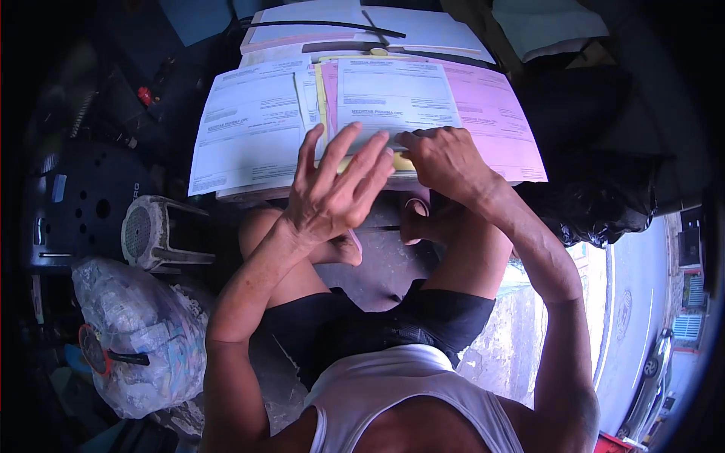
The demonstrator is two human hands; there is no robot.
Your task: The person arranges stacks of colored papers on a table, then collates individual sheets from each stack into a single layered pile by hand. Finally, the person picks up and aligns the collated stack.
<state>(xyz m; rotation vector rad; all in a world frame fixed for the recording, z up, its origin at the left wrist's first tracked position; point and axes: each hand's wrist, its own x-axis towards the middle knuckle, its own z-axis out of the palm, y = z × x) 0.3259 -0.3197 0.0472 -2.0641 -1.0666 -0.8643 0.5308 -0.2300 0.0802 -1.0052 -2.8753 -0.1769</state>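
Observation:
A middle stack of printed forms lies on the low table, with a white form (396,90) on top and yellow and pink sheets showing at its left edge. Above the stack's near left edge is my left hand (336,181), its fingers spread and nothing held in them. My right hand (451,160) is curled at the near right edge of the same stack. Its fingertips meet the paper there, but what they pinch is hidden. White forms (245,128) lie to the left, and pink forms (498,121) to the right.
More paper stacks (310,26) stand at the back, with a dark strap (325,24) across them. A stool (158,234) and a stuffed clear plastic bag (147,340) are at the left. Black plastic bags (604,196) sit at the right, near the street.

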